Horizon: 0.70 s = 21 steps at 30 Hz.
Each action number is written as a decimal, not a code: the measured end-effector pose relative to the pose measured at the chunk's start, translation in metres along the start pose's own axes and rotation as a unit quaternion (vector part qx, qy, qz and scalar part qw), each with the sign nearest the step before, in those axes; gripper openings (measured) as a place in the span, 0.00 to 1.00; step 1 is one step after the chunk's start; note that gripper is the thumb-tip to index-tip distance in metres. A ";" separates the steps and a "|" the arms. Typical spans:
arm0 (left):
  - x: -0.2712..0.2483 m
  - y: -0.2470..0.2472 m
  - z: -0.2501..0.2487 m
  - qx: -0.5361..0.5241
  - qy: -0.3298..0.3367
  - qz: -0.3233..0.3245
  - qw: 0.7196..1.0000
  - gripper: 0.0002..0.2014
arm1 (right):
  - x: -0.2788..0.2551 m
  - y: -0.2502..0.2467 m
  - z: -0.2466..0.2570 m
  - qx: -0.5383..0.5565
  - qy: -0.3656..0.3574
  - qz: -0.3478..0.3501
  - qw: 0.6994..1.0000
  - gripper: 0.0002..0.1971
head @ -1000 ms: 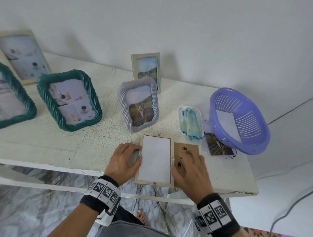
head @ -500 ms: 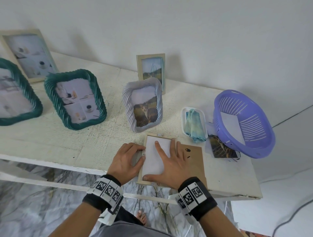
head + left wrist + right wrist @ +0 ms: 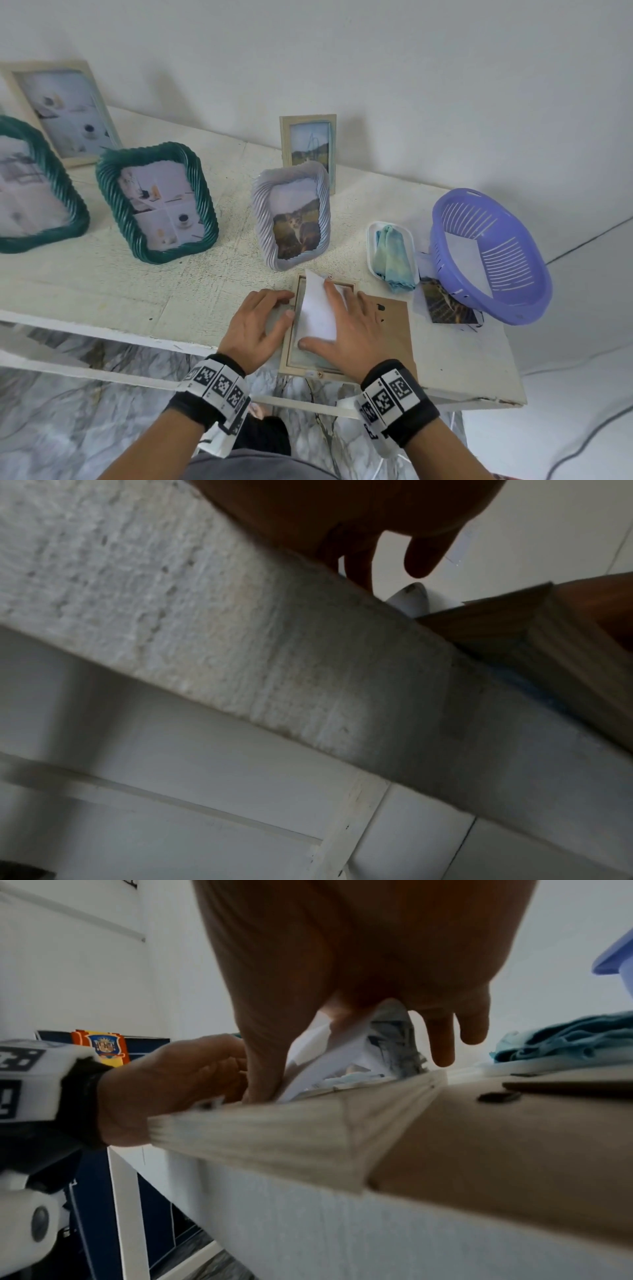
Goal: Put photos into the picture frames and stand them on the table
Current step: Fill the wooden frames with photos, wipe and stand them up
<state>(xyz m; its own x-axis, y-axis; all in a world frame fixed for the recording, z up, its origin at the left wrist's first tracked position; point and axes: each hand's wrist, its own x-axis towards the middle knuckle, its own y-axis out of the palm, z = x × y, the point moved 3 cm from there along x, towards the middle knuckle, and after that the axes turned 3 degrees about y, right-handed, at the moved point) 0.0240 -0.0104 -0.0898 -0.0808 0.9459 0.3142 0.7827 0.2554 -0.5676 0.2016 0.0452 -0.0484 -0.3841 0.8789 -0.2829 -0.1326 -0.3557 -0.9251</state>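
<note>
Head view: white photo [image 3: 317, 310], bowed, pinched by right hand [image 3: 349, 334] above face-down wooden frame [image 3: 310, 368]; left hand [image 3: 255, 325] rests flat, fingers relaxed.

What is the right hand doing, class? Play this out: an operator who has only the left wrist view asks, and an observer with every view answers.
Observer: The right hand grips the white sheet, which is bowed up off the wooden frame.
Operator: I see only a frame corner. Where is its backing?
Observer: The brown backing board lies flat on the table, right of the frame and partly under that hand.
Operator: Is a photo within reach?
Observer: A loose photo lies beside the purple basket, partly under it.
</note>
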 end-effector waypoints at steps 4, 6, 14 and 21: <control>0.003 -0.008 -0.010 -0.059 -0.038 -0.009 0.997 0.23 | -0.011 -0.011 0.004 0.026 -0.015 -0.030 0.999 0.54; 0.007 -0.012 -0.024 -0.103 -0.049 0.001 0.994 0.21 | -0.017 -0.015 0.008 0.071 -0.021 -0.016 0.997 0.54; 0.018 -0.025 -0.038 -0.300 -0.171 -0.007 0.938 0.07 | -0.040 -0.038 0.012 0.389 -0.030 -0.101 0.915 0.38; 0.032 -0.028 -0.042 -0.156 -0.182 -0.031 0.970 0.16 | -0.058 -0.051 0.028 0.601 0.016 -0.161 0.783 0.36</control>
<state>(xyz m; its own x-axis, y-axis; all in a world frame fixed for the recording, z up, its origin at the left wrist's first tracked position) 0.0256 0.0040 -0.0320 -0.3020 0.9531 0.0184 0.9135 0.2949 -0.2804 0.2052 0.0037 0.0227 -0.1336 0.9850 -0.1090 -0.9890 -0.1395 -0.0485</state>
